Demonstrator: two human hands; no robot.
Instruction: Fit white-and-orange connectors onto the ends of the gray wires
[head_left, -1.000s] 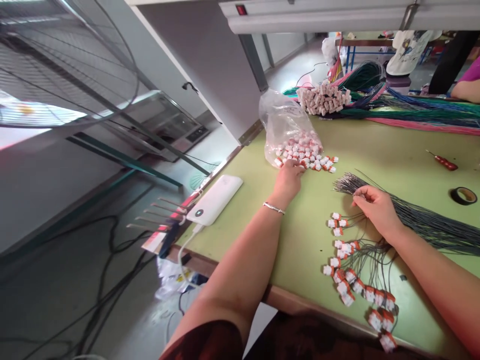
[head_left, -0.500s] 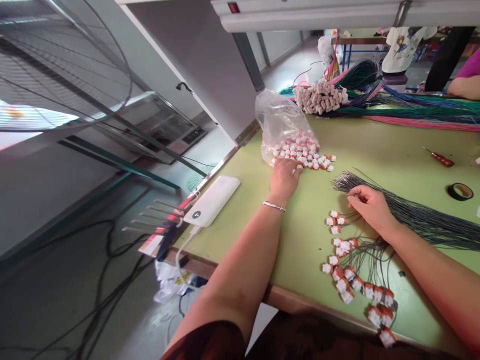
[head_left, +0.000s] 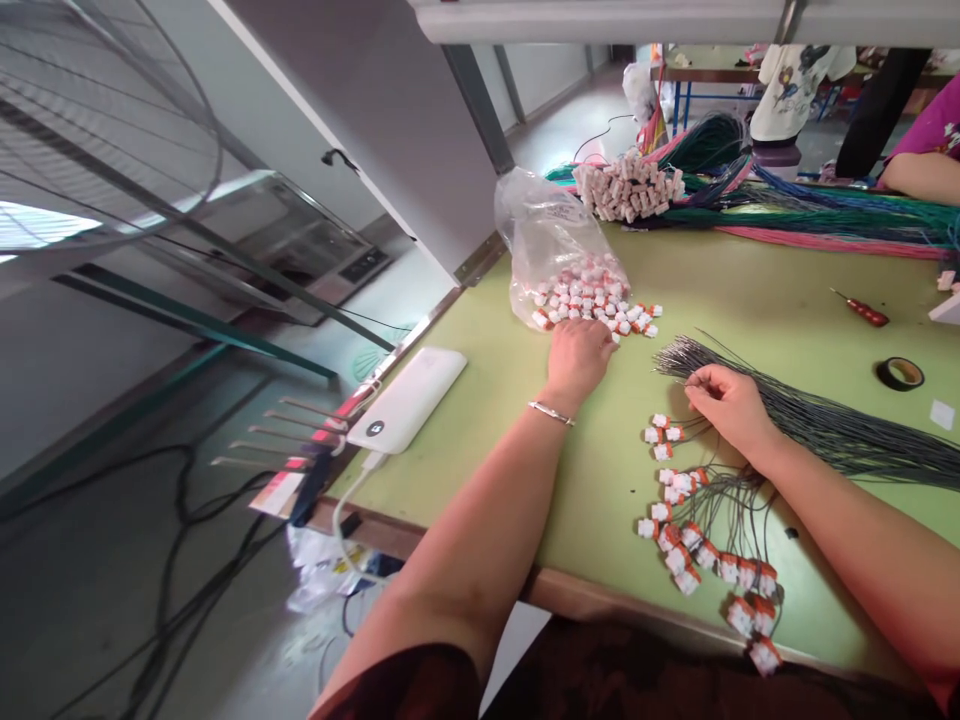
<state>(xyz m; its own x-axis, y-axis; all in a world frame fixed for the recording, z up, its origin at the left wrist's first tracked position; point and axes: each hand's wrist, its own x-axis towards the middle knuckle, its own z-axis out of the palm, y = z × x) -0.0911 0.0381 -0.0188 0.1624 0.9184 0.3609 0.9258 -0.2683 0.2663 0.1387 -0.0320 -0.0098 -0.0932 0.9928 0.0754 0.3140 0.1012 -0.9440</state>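
Note:
At the near edge of a pile of small white-and-orange connectors point(head_left: 581, 290), my left hand point(head_left: 579, 355) rests with its fingers curled downward. Its fingertips are partly hidden, so what they hold does not show; a white connector lies right by them. My right hand point(head_left: 731, 405) is closed in a pinch on a thin dark wire, just in front of a bundle of dark wires point(head_left: 810, 425) with bare-looking ends. Below that hand, several wires with connectors point(head_left: 679, 485) on their ends fan out over the green table point(head_left: 600, 480).
A clear plastic bag point(head_left: 551, 225) lies open behind the loose connectors. On the left sits a white power bank point(head_left: 409, 400) with a cable. A red-handled awl point(head_left: 862, 308) and black tape point(head_left: 900, 374) lie right. Bundled coloured wires point(head_left: 825, 210) line the back, near another person's arm point(head_left: 922, 178).
My left hand has shifted slightly right along the pile's edge, its fingers more curled. My right hand keeps its pinch near the wire ends. The whole view has moved a little.

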